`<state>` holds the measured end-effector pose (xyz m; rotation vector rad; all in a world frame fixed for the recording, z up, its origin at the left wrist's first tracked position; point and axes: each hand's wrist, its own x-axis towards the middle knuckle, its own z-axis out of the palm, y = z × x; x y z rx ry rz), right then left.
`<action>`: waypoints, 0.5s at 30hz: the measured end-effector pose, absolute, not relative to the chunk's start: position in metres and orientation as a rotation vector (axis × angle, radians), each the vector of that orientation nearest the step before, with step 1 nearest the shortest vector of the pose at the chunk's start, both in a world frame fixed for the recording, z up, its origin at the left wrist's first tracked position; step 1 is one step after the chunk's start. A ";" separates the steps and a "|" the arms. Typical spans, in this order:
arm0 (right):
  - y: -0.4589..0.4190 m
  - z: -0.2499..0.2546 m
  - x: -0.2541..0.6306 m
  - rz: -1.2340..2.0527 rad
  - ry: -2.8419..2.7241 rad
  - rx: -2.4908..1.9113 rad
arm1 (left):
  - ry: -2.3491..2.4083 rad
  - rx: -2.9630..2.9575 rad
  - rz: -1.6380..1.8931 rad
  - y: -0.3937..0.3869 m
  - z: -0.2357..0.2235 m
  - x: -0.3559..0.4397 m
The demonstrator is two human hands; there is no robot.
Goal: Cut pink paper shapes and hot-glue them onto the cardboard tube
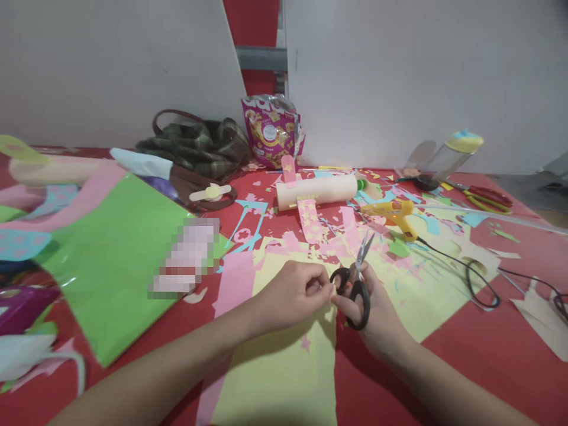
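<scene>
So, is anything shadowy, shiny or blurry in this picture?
In the head view, the left hand and right hand cast soft shadows below them; the green sheet shows small glints; a pixelated patch hides detail; the bottle shadows the white wall; small print on the purple bag is too soft to read.

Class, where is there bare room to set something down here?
The widest bare patch is the red tabletop at front right, bordered by the right forearm, the yellow sheet and the pale offcut. A narrower strip lies between the green sheet and the left forearm. It is crowded beyond the scissors, where paper scraps lie around the tube and glue gun.
</scene>
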<state>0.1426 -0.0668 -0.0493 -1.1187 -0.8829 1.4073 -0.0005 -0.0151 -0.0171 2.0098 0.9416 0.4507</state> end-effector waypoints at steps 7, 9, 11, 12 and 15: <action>-0.066 -0.043 0.142 1.372 -0.867 -1.149 | 0.944 1.924 0.465 -0.015 -0.019 0.000; -0.066 -0.043 0.142 1.368 -0.866 -1.143 | 0.939 1.937 0.435 -0.015 -0.020 0.000; -0.066 -0.044 0.142 1.366 -0.861 -1.136 | 0.928 1.958 0.423 -0.015 -0.021 0.000; -0.066 -0.044 0.142 1.367 -0.861 -1.133 | 0.919 1.968 0.424 -0.015 -0.022 0.001; -0.066 -0.044 0.142 1.380 -0.869 -1.135 | 0.895 1.973 0.428 -0.016 -0.022 0.002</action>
